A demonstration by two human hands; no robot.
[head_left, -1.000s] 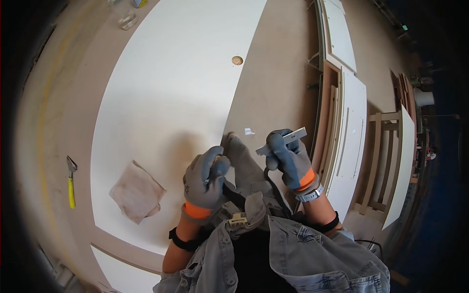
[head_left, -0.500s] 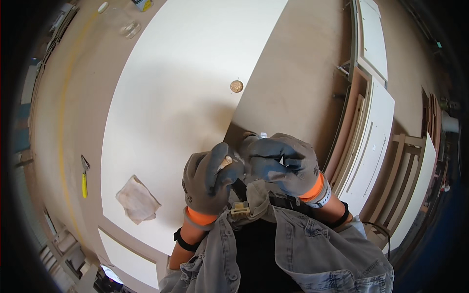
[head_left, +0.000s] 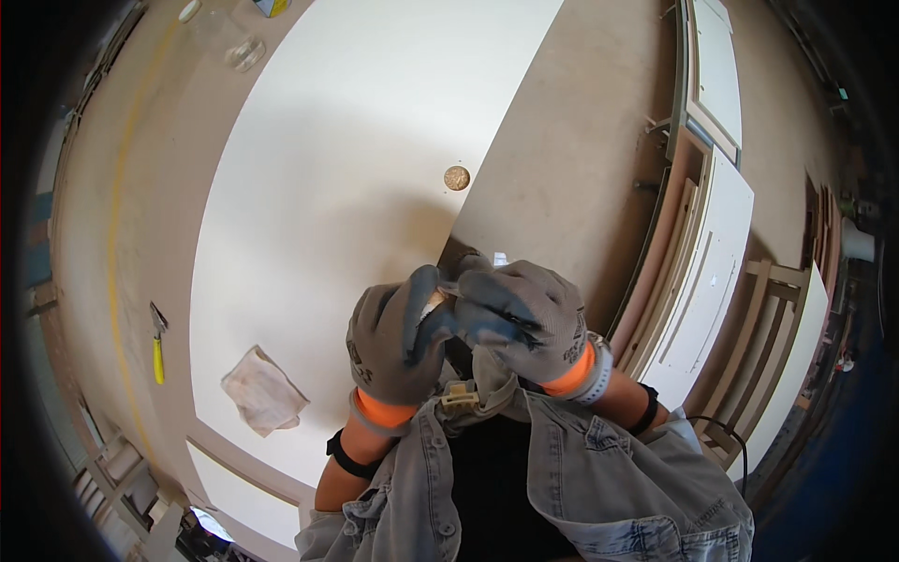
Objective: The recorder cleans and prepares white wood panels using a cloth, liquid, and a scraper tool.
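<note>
Both hands wear grey gloves with dark blue palms and orange cuffs, and they meet close in front of my body. My left hand [head_left: 395, 332] is closed around a small tan, wood-coloured piece [head_left: 434, 302], mostly hidden by the fingers. My right hand [head_left: 524, 314] pinches right beside it, its fingertips against the left hand's; what lies between them is too small to make out. Under and beyond the hands is a large white panel [head_left: 328, 187] with a round hole [head_left: 457, 178] near its right edge, showing a rough brown inside.
A folded, stained cloth [head_left: 264, 391] lies on the panel at the left. On the floor are a yellow-handled tool [head_left: 158, 345] and a clear bottle [head_left: 239, 47]. More white panels and a frame [head_left: 707, 272] stand along the right, with a slatted wooden rack [head_left: 754, 337] beside them.
My right hand has moved left, bringing its fingers together with the left hand's. The left hand has shifted slightly up and left, still holding the tan piece.
</note>
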